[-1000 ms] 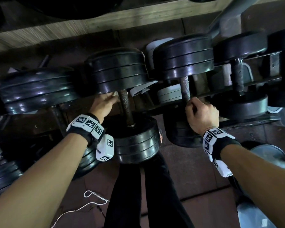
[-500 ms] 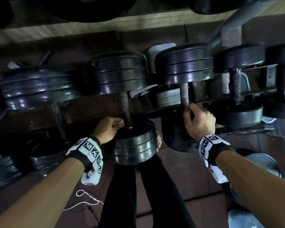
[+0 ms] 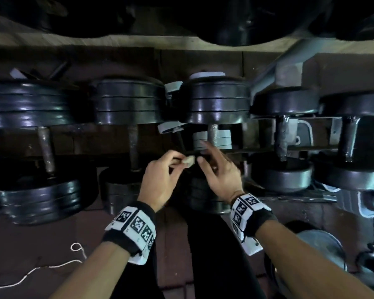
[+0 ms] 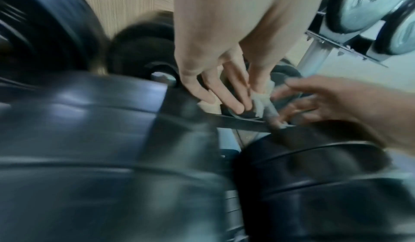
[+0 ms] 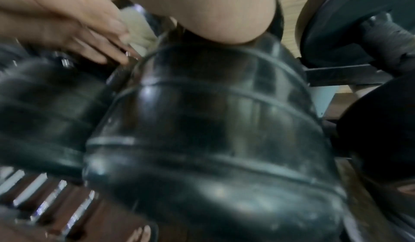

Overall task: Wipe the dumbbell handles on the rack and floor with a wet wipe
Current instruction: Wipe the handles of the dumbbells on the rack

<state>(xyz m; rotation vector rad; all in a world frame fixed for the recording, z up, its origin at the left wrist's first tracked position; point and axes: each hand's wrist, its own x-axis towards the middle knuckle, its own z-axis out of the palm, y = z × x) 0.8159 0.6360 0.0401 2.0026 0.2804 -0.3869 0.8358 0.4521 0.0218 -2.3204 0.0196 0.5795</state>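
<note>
The left hand (image 3: 160, 180) pinches the wet wipe (image 3: 189, 161) in its grip; the right hand (image 3: 219, 171), fingers spread, hovers beside it between crowded dumbbells (image 3: 217, 104).

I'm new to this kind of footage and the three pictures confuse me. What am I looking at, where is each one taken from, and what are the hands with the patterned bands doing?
No machine here: a person wears three cameras. The head view looks down at both hands in front of a rack of black dumbbells. The checkered bands are wrist cameras. The left hand pinches a small crumpled wet wipe between thumb and fingers. The right hand reaches toward it with fingers spread, holding nothing. Behind them stands a dumbbell handle. The left wrist view looks along the left hand's fingers and shows the wipe too. The right wrist view is blurred, mostly filled by a dumbbell's black plates. A white cord lies on the floor.
</note>
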